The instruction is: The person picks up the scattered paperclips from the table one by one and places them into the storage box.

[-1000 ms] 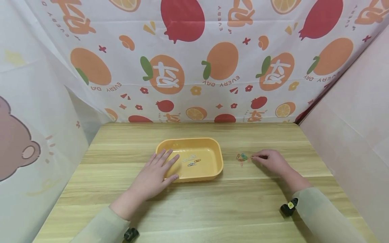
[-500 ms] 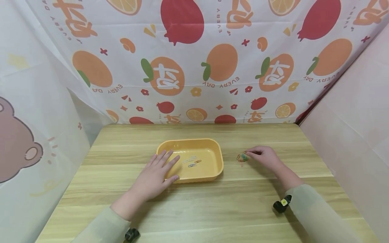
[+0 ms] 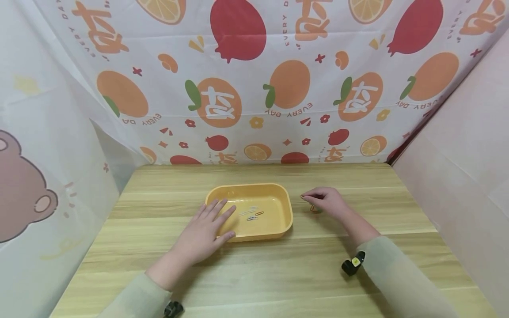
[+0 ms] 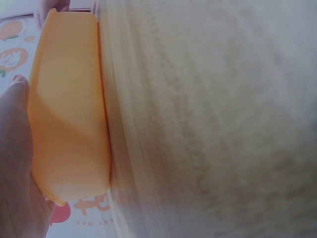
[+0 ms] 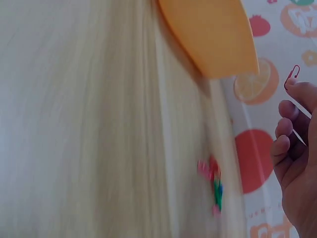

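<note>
My right hand pinches a single paper clip between thumb and fingertips, raised above the table just right of the yellow tray. Red-looking in the right wrist view, the clip is tiny in the head view. Spread over the tray's left end, my left hand has its fingers extended across the rim and its thumb at the near side. Inside the tray lie several paper clips, mostly pale, with one orange clip. A small pile of coloured paper clips rests on the table, mostly hidden behind my right hand in the head view.
The wooden table carries the tray near its far edge. Behind it hangs a fruit-print cloth, and pale sheets stand at the left and right sides. A small black device is worn at my right wrist.
My right hand has lifted away from the pile and moved left toward the tray, carrying the paper clip. The left hand stays at the tray's left end.
</note>
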### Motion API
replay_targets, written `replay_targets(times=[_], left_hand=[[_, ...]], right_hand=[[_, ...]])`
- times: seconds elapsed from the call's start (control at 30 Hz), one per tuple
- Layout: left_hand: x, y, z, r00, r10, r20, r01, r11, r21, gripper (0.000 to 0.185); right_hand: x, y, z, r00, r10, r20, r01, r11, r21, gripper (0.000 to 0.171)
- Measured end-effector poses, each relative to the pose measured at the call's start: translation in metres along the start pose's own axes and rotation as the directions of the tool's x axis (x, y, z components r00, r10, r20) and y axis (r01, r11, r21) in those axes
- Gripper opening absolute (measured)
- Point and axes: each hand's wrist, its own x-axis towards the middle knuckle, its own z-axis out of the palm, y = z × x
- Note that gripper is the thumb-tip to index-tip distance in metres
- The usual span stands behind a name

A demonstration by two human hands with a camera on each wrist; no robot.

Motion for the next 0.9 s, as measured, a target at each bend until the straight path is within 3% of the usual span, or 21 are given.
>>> replay_targets(times=[0.17,0.47,0.9], left_hand=[[0.0,0.001,0.001,1.0,0.002,-0.001,-0.002,1.0,0.004,0.071],[0.0,0.002,-0.001,1.0,-0.006,-0.003,0.006,1.0,-0.008,0.07],[0.0,0.003,-0.002,1.0,-0.011,-0.008,0.01,1.0,-0.013,0.07]], right_hand=[[0.006,-0.02,0.013,1.0,0.0,0.028,-0.002,0.999,0.043,0.033],[0.019,-0.052,0.04,0.992,-0.081,0.092,0.071,0.992,0.105,0.026],[0.031,-0.072,0.066,0.964,-0.211,0.164,0.208,0.978,0.035,0.013]])
